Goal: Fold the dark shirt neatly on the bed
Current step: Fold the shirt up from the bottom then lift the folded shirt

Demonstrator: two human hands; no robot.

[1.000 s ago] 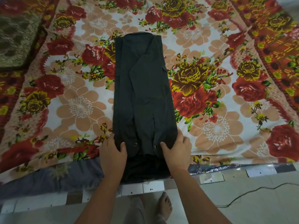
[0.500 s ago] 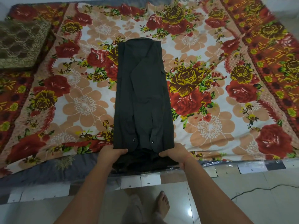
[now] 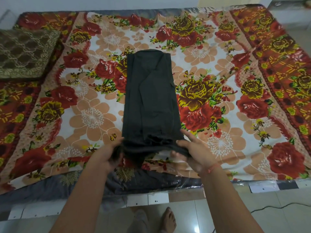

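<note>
The dark shirt [image 3: 149,101] lies lengthwise in the middle of the bed [image 3: 252,179], folded into a long narrow strip with its collar end at the far side and its hem end nearest the person. It rests on a floral bedsheet [image 3: 218,68] printed with red and yellow roses.

The left hand [image 3: 107,153] grips the near left corner of the strip, its fingers [image 3: 118,153] curled closed around a bunch of dark cloth. The right hand [image 3: 190,150] holds the near right corner, thumb on top and fingers [image 3: 177,154] tucked under the edge, pinching the fabric. The hem end is raised slightly off the sheet between the two hands, and the cloth there is rumpled.

A brown patterned cushion [image 3: 25,52] sits at the far left of the bed, well apart from the shirt. A bare foot [image 3: 167,221] stands on the tiled floor [image 3: 252,216] below the bed edge.
</note>
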